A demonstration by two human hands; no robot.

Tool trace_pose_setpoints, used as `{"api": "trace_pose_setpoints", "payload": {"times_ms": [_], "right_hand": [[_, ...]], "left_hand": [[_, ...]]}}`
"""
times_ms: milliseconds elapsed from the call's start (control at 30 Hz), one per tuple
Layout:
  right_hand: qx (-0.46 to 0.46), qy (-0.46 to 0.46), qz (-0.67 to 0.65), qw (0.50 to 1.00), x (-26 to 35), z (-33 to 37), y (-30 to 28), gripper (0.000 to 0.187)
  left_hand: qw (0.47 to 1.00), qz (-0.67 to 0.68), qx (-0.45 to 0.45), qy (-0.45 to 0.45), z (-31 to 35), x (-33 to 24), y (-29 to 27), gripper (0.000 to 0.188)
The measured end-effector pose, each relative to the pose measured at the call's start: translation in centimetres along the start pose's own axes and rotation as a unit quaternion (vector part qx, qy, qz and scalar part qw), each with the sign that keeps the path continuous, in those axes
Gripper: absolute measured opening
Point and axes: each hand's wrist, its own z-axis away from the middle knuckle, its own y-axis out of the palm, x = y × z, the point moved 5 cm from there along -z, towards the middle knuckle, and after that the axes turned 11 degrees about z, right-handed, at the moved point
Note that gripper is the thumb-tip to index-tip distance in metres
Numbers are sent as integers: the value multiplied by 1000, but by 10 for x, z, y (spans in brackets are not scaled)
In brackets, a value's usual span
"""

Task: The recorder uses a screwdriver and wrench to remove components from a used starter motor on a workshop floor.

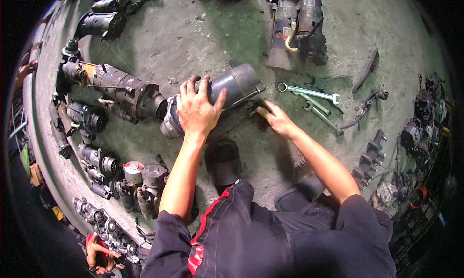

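Observation:
A dark grey starter motor (235,81) lies tilted on the concrete floor before me. My left hand (197,108) is wrapped over its body from above, the thumb on the right and the fingers stretched across the left part. At the motor's lower right side, by its dark fittings, my right hand (276,118) has its fingers bent and pinched together. What those fingertips hold, if anything, is hidden in the dark. Just right of the motor lie a shiny combination wrench (309,91) and a second wrench (324,114).
A larger starter motor (128,89) lies to the left, and another motor (285,41) stands farther off. A black cylindrical cup (222,158) sits near my knees. Cables (365,109) lie right. Several motors line the left edge, where another person's hand (26,69) shows.

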Motion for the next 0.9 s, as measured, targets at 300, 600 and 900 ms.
{"api": "trace_pose_setpoints", "payload": {"times_ms": [300,600,900], "right_hand": [[-94,77,47,991,12,4,9,43],[-125,21,25,992,-8,7,9,44],[-58,228,-120,964,22,11,15,49]], "left_hand": [[1000,-9,6,-4,2,3,-1,56],[1000,3,4,3,-2,-6,1,57],[1000,5,12,-8,1,1,0,59]]}}
